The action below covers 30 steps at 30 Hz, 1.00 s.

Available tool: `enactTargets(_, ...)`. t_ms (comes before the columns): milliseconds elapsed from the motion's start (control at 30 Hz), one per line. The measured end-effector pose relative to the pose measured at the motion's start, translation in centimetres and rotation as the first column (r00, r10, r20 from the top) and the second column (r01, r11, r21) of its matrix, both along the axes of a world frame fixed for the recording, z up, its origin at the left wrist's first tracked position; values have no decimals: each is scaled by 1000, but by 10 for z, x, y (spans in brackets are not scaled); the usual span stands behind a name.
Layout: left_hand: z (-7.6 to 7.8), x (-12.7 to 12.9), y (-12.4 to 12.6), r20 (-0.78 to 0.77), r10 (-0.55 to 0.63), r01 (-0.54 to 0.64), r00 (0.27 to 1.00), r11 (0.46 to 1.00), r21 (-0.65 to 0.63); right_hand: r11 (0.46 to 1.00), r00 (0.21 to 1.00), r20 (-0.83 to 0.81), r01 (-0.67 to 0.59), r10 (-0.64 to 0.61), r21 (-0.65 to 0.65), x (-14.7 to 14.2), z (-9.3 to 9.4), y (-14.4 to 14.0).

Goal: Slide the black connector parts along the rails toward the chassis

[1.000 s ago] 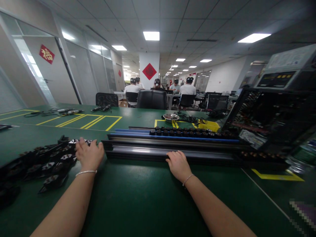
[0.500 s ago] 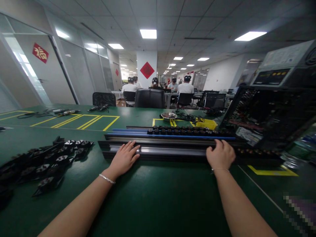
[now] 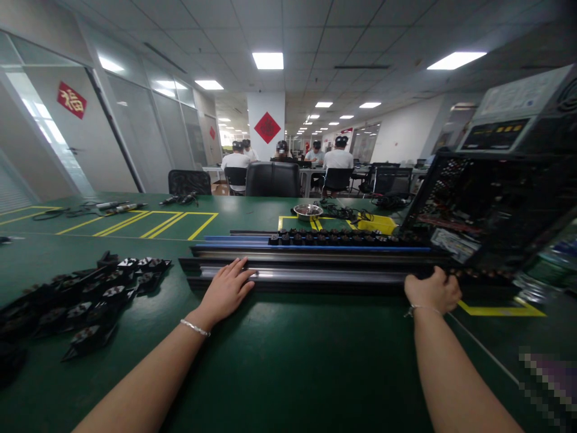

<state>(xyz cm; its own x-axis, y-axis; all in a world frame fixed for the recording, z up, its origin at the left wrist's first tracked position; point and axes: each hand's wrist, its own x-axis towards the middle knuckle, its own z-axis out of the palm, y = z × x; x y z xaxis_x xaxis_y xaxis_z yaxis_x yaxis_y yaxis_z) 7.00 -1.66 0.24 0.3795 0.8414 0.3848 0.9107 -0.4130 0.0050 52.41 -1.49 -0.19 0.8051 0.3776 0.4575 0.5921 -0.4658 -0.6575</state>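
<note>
In the head view, my left hand (image 3: 229,285) lies with fingers stretched out over the left part of a long black rail (image 3: 324,276) that has a shiny metal channel. My right hand (image 3: 433,291) is at the rail's right end, fingers curled downward beside a row of small black parts with copper-coloured tops (image 3: 484,275). What its fingertips hold is hidden. Behind the rail lie further long profiles, one a blue strip (image 3: 243,240), with a row of small black round parts (image 3: 336,239) standing along it.
Many black parts with metal tops (image 3: 79,310) are spread at left. An open computer case (image 3: 491,204) stands at right, a power supply (image 3: 509,114) on it. Farther back are a steel bowl (image 3: 308,211), a yellow tray (image 3: 377,225) and cables. Several people sit beyond the table.
My right hand has slid to the right along the rail to its end, and its fingers have curled more. My left hand stays in the same place on the rail.
</note>
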Motion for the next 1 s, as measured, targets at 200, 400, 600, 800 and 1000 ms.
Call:
enactTargets(200,2,0,0,-7,-3,3,1000,1000,-8,1000,999,-30,11,-11,8,5,0,-1)
enactTargets(400,2,0,0,0,-6,6,1000,1000,-5,998,998,-44,39,-37,41,5,2,1)
enactTargets(600,1,0,0,9,0,0,1000,1000,-12,996,995,-63,78,-75,43,8,3,2)
enactTargets(800,0,-2,1,19,-7,7,1000,1000,-15,999,998,-48,40,-40,2,16,-4,5)
enactTargets(1000,-1,-3,1,21,-10,10,1000,1000,-8,999,998,-46,46,-45,18,14,-3,5)
